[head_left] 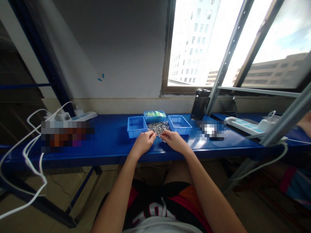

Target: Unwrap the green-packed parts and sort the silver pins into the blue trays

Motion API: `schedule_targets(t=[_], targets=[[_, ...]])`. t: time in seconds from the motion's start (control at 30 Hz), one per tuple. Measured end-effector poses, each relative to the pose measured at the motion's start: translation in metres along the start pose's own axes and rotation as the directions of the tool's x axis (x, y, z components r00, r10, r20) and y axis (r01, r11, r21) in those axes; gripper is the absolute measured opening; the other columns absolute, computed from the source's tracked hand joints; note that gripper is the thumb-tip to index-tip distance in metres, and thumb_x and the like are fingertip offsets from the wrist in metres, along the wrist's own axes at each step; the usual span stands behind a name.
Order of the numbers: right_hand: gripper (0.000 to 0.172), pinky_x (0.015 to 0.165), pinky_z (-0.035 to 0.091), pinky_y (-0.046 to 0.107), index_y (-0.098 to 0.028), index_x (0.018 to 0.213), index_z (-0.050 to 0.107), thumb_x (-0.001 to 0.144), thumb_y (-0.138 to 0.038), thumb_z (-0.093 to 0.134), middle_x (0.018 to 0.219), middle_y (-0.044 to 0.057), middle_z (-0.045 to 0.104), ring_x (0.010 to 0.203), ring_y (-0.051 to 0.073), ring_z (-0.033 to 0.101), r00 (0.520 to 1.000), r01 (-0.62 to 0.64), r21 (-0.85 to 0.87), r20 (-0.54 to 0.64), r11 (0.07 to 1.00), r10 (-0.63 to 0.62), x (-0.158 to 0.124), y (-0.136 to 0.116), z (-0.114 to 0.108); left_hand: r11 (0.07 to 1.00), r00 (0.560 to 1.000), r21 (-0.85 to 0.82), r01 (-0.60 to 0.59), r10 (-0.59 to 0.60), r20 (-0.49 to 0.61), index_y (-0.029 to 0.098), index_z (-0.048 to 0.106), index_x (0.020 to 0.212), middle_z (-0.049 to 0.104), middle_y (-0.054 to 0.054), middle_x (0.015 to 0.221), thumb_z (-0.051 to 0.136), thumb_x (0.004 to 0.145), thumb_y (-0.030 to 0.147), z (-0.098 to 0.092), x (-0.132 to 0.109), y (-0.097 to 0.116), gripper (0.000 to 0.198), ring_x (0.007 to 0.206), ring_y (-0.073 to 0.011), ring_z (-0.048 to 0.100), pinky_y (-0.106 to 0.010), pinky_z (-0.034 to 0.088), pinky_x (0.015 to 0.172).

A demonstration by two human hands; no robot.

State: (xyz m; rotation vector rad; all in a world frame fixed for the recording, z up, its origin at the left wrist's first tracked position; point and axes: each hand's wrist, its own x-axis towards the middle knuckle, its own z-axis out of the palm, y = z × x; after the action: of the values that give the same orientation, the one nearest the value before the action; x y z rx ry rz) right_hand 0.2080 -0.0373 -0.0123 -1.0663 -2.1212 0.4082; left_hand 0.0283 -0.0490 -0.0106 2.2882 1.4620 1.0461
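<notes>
A pile of small metal screws or similar pieces lies on the blue table between two blue bins. My left hand is at the pile's front left, its fingers pinched together. Close by on the right, my right hand has its fingertips together at the pile's front edge. What either hand holds is too small to make out. The left blue bin and the right blue bin show bare insides. Behind the pile, a third blue bin holds green and clear plastic packets.
On the blue table, a power strip with white cables stands left. At right are a black container, another power strip and a metal post. Part of another person's arm shows far right.
</notes>
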Motion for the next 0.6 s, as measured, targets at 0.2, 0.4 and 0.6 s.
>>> schedule_targets(t=[0.2, 0.4, 0.6], targets=[[0.022, 0.060, 0.039, 0.021, -0.017, 0.078, 0.060, 0.087, -0.030, 0.045, 0.070, 0.001, 0.063, 0.063, 0.012, 0.056, 0.999, 0.044, -0.002, 0.017, 0.999, -0.044, -0.0006, -0.0010, -0.0007, 0.999, 1.000, -0.035, -0.012, 0.012, 0.009, 0.019, 0.063, 0.086, 0.065, -0.002, 0.076, 0.045, 0.082, 0.041, -0.0028, -0.0005, 0.0033, 0.029, 0.068, -0.0156, 0.057, -0.023, 0.040, 0.061], [0.025, 0.062, 0.039, 0.022, -0.017, 0.080, 0.063, 0.088, -0.031, 0.044, 0.073, 0.002, 0.065, 0.066, 0.013, 0.057, 0.996, 0.077, -0.009, 0.040, 0.997, -0.077, -0.0002, -0.0013, -0.0014, 0.995, 0.999, -0.096, -0.033, 0.035, 0.020, 0.018, 0.064, 0.093, 0.066, -0.003, 0.082, 0.049, 0.081, 0.036, -0.0023, -0.0004, 0.0033, 0.026, 0.070, -0.0155, 0.058, -0.026, 0.044, 0.069], [0.028, 0.061, 0.038, 0.022, -0.017, 0.079, 0.066, 0.087, -0.033, 0.045, 0.070, 0.003, 0.064, 0.064, 0.013, 0.056, 0.991, 0.118, -0.063, 0.078, 0.991, -0.113, 0.0011, -0.0009, -0.0007, 0.984, 0.996, -0.164, -0.071, 0.080, 0.047, 0.018, 0.064, 0.091, 0.066, -0.003, 0.091, 0.048, 0.081, 0.030, -0.0031, -0.0015, 0.0068, 0.023, 0.075, -0.0146, 0.058, -0.025, 0.046, 0.072]])
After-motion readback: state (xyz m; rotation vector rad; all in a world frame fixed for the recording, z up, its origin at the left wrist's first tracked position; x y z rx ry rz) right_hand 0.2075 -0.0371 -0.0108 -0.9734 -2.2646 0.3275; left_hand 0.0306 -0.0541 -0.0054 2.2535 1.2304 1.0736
